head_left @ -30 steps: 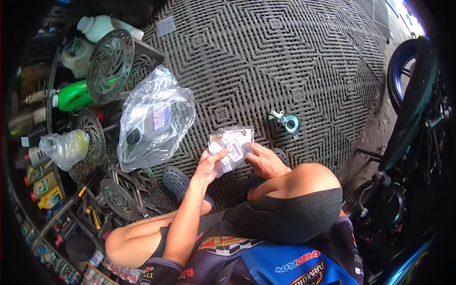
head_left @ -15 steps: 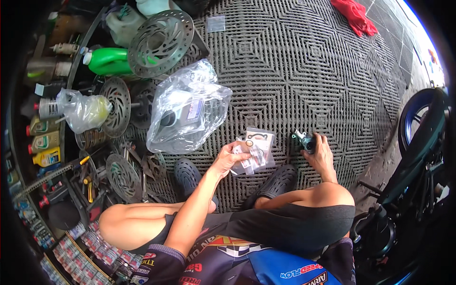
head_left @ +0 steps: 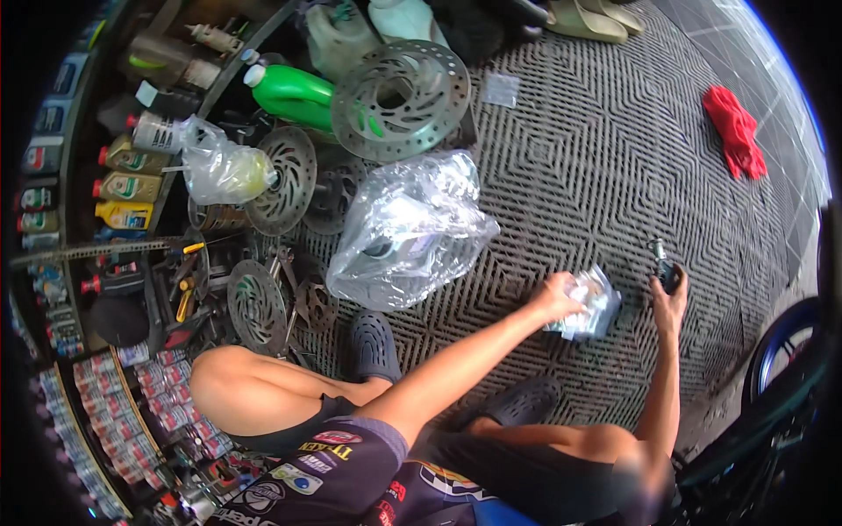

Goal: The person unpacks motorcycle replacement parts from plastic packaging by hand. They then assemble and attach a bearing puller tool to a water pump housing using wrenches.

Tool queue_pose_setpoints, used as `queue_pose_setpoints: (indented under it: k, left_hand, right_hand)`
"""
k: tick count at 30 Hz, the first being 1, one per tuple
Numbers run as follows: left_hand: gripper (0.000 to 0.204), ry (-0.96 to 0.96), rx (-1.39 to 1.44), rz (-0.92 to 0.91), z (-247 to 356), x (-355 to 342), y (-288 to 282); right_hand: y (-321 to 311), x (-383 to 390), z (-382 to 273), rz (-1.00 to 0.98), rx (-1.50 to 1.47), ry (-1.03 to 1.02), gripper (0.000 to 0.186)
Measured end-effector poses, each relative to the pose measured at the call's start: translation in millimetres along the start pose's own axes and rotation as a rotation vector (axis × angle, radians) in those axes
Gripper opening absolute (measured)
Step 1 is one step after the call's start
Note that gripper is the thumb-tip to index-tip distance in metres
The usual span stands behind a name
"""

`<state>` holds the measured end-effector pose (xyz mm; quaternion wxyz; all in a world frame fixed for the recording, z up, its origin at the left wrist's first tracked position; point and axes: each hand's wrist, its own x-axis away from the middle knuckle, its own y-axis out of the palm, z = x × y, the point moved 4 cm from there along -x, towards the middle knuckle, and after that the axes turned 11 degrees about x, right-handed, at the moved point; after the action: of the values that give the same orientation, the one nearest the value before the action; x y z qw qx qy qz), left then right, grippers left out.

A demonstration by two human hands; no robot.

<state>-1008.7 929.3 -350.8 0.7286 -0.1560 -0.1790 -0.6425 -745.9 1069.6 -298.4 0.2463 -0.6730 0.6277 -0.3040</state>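
daylight glare upper right; glints on large clear bag (head_left: 417, 223); corners black, edges bent.

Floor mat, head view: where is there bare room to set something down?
The widest bare stretch of mat lies beyond the left hand and right hand, between the large plastic bag and the red cloth. A smaller patch separates that bag from the left forearm. Left of the bag is crowded with brake discs, a green bottle and tools.

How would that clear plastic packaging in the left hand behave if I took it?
The clear plastic packaging is probably floppy, since it looks thin and crinkled. Its shiny surface suggests it may be slippery. It's likely light: the left hand holds it by one side.
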Motion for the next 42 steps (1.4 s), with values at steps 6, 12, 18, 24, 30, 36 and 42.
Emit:
queue_pose_setpoints:
  k: [6,12,18,24,30,36,42]
  left_hand:
    - [0.103,0.165,-0.637,-0.037,66,27,58]
    - [0.071,0.002,-0.516,0.092,70,82,-53]
    - [0.043,-0.370,-0.571,0.172,102,243,-153]
    - [0.034,-0.695,-0.543,0.261,137,405,-279]
    - [0.026,-0.561,-0.449,0.878,52,586,-395]
    - [0.031,-0.359,-0.453,0.560,-94,595,-434]
    - [0.031,0.002,-0.173,0.356,-223,743,-374]
  right_hand:
    - [-8,-70,26,0.245,0.032,-0.183,0.055]
    - [35,-68,27,0.323,0.095,-0.189,0.061]
    - [33,-58,42,0.267,0.328,-0.106,0.073]
    - [7,-49,20,0.225,0.292,0.026,0.073]
    - [33,-72,11,0.154,-0.186,0.099,0.057]
    - [-14,-14,-122,-0.489,-1.532,0.059,0.059]
    - [7,76,-253,-0.851,-1.309,0.016,0.069]
